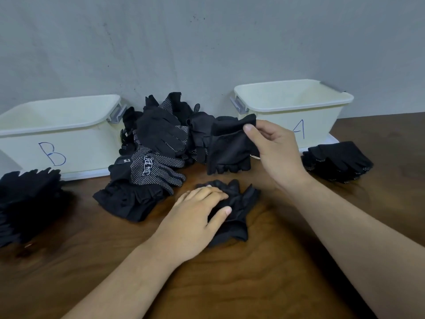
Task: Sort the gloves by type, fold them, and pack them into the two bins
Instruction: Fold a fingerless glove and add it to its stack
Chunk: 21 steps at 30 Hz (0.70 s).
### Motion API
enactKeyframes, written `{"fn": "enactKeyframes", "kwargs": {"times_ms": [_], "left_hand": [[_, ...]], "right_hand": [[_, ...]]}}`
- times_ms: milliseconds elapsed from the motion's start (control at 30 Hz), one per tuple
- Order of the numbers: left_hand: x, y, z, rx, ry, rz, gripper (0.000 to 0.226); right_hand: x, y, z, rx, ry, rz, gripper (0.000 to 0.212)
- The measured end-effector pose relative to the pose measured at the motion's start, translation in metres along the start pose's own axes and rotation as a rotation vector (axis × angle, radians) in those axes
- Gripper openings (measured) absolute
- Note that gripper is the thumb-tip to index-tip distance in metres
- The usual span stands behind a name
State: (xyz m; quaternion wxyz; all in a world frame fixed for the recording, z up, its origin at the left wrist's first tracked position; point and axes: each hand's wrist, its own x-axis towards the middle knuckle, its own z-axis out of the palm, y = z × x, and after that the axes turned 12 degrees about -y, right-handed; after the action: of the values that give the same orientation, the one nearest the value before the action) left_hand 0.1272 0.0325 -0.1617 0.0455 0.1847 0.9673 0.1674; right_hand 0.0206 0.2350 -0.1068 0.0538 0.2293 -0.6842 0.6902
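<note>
Dark, glossy wood-grain table (230, 284). On it the left hand (195, 217) lies loosely spread, pressing down a crumpled black fabric glove (239, 203). Further back the right hand (276, 146) pinches a folded soft glove (230, 153) between thumb and fingers. Behind, a heap of white-dotted gloves (158, 143) sits between cream plastic bin B (57, 125) and bin A (294, 100), against a scuffed grey wall (207, 42)

Packing station: lettered bins (87, 143), wooden table (230, 284)

We record a left hand (195, 217) and right hand (276, 148), both bare, forearms (356, 226) unsleeved to the frame edge; thumbnails (248, 127) short, trimmed
</note>
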Motion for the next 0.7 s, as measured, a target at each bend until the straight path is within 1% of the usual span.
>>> {"fn": "enactKeyframes", "kwargs": {"times_ms": [133, 200, 267, 333, 367, 400, 433, 500, 600, 700], "left_hand": [[0.009, -0.003, 0.002, -0.088, -0.005, -0.004, 0.05], [0.009, -0.004, 0.0, -0.124, 0.031, 0.011, 0.048], [0.005, -0.007, -0.004, -0.155, 0.138, 0.017, 0.039], [0.001, -0.012, -0.01, -0.158, 0.303, -0.023, 0.03], [0.0, -0.014, -0.013, -0.207, 0.377, -0.073, 0.028], [0.0, -0.017, -0.015, -0.305, 0.424, -0.13, 0.026], [0.0, -0.019, -0.016, -0.411, 0.44, -0.188, 0.024], [-0.001, -0.017, -0.016, -0.515, 0.424, -0.249, 0.017], [-0.002, -0.015, -0.014, -0.527, 0.384, -0.257, 0.014], [0.0, -0.019, -0.011, -0.525, 0.347, -0.262, 0.017]], "right_hand": [[0.002, 0.016, 0.013, 0.036, -0.024, -0.018, 0.02], [0.002, 0.022, 0.017, 0.043, -0.029, -0.021, 0.02], [0.001, 0.028, 0.018, 0.051, -0.042, -0.011, 0.021], [-0.003, 0.032, 0.018, 0.069, -0.067, 0.004, 0.021], [-0.005, 0.034, 0.017, 0.078, -0.079, 0.008, 0.022], [-0.007, 0.034, 0.016, 0.085, -0.087, 0.008, 0.023], [-0.01, 0.034, 0.015, 0.091, -0.092, 0.005, 0.023], [-0.014, 0.032, 0.013, 0.096, -0.094, 0.01, 0.023], [-0.022, 0.024, 0.01, 0.094, -0.121, 0.024, 0.023], [-0.034, 0.019, 0.008, 0.041, -0.217, 0.027, 0.018]]}}
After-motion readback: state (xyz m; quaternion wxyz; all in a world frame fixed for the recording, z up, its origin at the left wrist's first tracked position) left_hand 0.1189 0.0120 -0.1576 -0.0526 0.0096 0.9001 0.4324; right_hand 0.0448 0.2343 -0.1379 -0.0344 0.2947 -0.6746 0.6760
